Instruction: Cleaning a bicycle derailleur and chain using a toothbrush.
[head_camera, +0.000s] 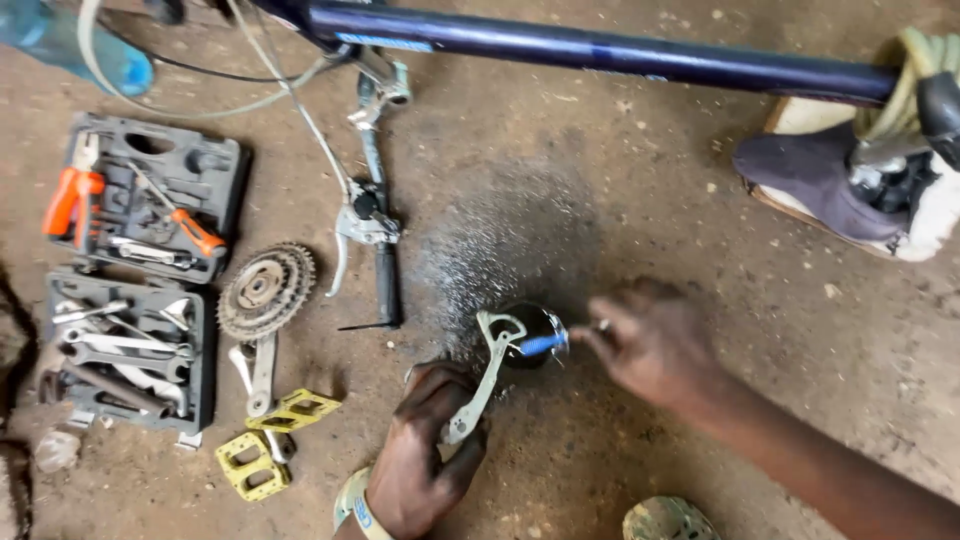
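Note:
My left hand (425, 450) grips a silver crank arm (487, 372) by its lower end, with the ringed upper end tilted up over a small dark round tin (535, 335) on the ground. My right hand (650, 340) pinches a small blue-tipped brush (545, 344) and holds its tip at the tin, right beside the crank's ring. A pale band sits on my left wrist.
An open grey tool case (140, 270) with pliers, screwdriver and wrenches lies at left. Near it are a chainring crankset (265, 290), two yellow pedals (270, 440), and a brake lever with grip (375, 240). A dark blue bike frame tube (600, 50) crosses the top; a shoe toe (665, 520) shows below.

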